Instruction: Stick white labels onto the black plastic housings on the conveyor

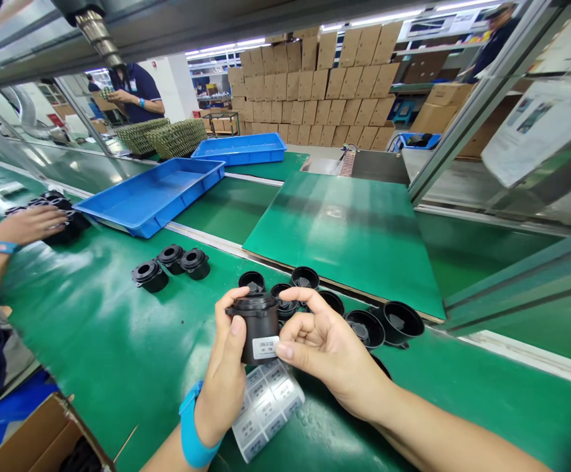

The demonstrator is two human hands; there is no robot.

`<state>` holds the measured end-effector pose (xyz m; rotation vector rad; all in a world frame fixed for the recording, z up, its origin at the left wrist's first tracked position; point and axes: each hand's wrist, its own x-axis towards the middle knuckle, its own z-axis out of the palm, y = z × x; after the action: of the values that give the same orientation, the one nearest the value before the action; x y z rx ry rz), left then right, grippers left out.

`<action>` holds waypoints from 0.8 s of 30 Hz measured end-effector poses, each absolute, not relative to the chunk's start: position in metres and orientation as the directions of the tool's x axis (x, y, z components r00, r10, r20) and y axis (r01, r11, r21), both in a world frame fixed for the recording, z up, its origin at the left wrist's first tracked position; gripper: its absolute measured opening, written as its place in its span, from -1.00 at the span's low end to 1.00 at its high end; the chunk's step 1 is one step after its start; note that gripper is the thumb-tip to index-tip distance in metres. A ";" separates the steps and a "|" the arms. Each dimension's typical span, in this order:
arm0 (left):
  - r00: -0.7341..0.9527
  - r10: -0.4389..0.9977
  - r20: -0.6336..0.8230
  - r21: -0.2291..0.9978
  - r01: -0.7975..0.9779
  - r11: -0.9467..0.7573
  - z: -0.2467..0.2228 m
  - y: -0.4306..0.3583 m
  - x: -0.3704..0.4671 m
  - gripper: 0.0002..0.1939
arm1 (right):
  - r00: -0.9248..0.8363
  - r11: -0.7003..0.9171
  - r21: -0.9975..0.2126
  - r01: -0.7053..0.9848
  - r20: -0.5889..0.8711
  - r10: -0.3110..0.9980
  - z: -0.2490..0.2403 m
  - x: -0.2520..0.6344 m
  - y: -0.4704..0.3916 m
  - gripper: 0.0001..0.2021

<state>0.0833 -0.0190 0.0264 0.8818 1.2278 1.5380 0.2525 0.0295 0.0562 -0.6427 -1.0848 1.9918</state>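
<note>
Fingers of my left hand (226,370) are wrapped round a black round housing (256,321), holding it upright above the green table. A white printed label (265,347) sits low on the housing's side. My right hand (322,344) has its thumb at the label's right edge, with the index finger stretched toward the housing's top rim. Whether the right fingers grip the label or only press it cannot be made out. Beneath the hands lies a sheet of silver-white labels (268,410). Several open black housings (366,328) stand behind and right of the held one.
Three black housings (171,259) stand left of centre. Blue trays (152,196) lie across the far belt, beside a raised green board (344,229). A co-worker's hands (29,223) touch black parts at the left. A cardboard box (44,439) is at the lower left.
</note>
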 end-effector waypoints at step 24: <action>-0.212 0.973 0.095 0.984 -0.125 -0.124 0.025 -0.020 0.080 -0.35 | -0.574 -0.326 -0.865 -0.383 -0.054 0.817 0.054 0.252 0.030 -0.31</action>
<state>0.0804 -0.0198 0.0249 1.0798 1.1983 1.5060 0.2519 0.0301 0.0536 -0.6395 -1.1006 1.9706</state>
